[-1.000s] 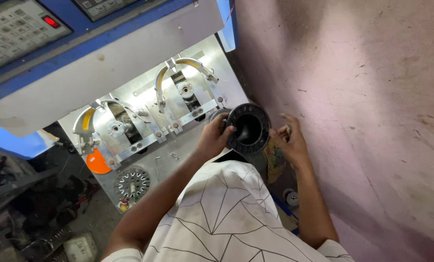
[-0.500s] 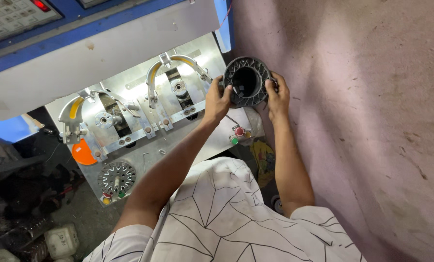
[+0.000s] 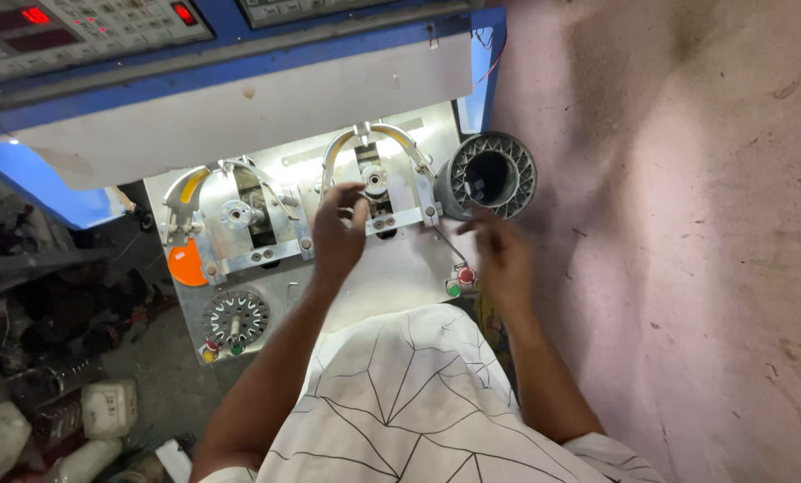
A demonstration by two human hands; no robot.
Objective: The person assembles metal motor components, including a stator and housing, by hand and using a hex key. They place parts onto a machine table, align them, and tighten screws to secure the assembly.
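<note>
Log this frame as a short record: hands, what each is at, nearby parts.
left hand: raised at the right winding fixture, fingers near its spindle, grip unclear
right hand: blurred, open, apart from the black ribbed spool, holds nothing visible
spool: on its side at the machine's right edge, hollow core towards the camera
left fixture: untouched, orange disc beside it
toothed round part: on the plate below the left fixture
buttons: red and green, by the right hand
</note>
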